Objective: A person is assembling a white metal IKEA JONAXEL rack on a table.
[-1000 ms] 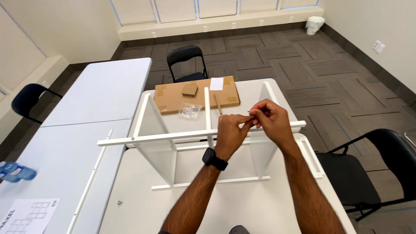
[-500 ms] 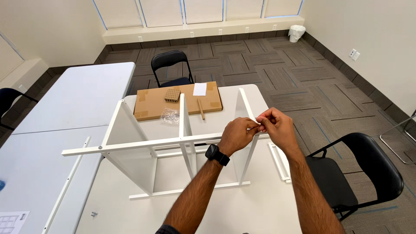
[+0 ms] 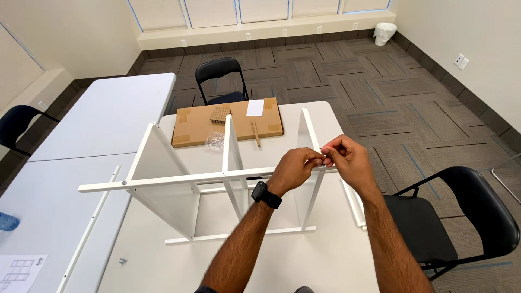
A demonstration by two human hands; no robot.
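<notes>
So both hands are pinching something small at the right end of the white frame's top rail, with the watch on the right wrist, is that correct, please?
Not quite: the watch is on the left wrist, as the head view shows. The rest holds: the left hand and right hand meet at the right end of the white frame's top rail, pinching something too small to tell.

Head view — steeply down, close above table (image 3: 336, 271)

Open tabletop (image 3: 325, 260) along the lower middle of the frame, clear for a pass from below. Blocked at centre by the white shelf frame (image 3: 163, 184) — upright panels with narrow bays between them, long rail across. Beyond it, upper middle, a cardboard box (image 3: 195, 127) with small parts. Hemmed in lower right by a black chair (image 3: 461, 211) — lower left, a loose white rail (image 3: 87, 233) and a paper sheet (image 3: 19, 271).
</notes>
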